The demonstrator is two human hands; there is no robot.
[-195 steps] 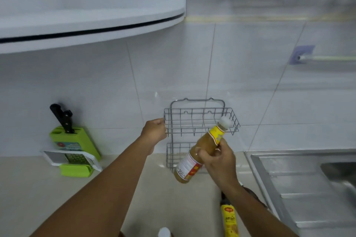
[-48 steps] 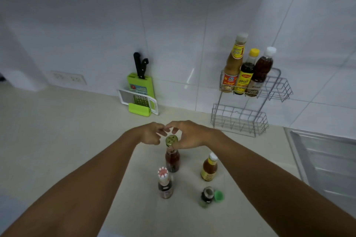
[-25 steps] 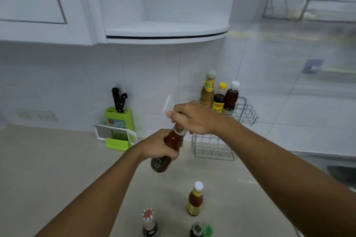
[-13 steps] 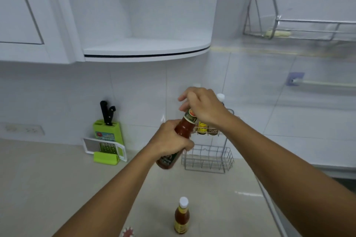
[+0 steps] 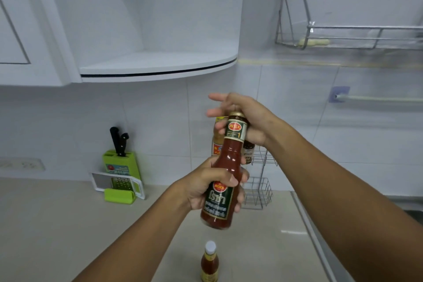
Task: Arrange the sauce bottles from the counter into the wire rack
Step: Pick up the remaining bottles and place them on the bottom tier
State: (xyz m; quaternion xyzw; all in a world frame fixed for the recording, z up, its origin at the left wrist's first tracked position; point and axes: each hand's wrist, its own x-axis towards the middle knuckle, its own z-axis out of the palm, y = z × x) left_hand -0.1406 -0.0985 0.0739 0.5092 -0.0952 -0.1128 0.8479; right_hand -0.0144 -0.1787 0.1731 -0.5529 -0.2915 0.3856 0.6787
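I hold a red sauce bottle [image 5: 226, 167] with a green label upright in front of me. My left hand [image 5: 206, 184] wraps its lower body. My right hand [image 5: 247, 119] is at the neck and gold cap, some fingers spread. Behind the bottle stands the two-tier wire rack [image 5: 261, 188] against the tiled wall; bottles in its upper tier [image 5: 217, 142] are mostly hidden by my hands. A small orange sauce bottle [image 5: 209, 263] with a white cap stands on the counter below.
A green knife block [image 5: 121, 162] with a grater leans at the wall to the left. The sink edge [image 5: 320, 242] runs along the right. A curved white shelf [image 5: 160, 66] hangs overhead, and a metal dish rack [image 5: 343, 36] is mounted top right.
I lifted the red sauce bottle off the counter with both hands and raised it to rack height. It went from tilted to nearly upright, and my view rose.
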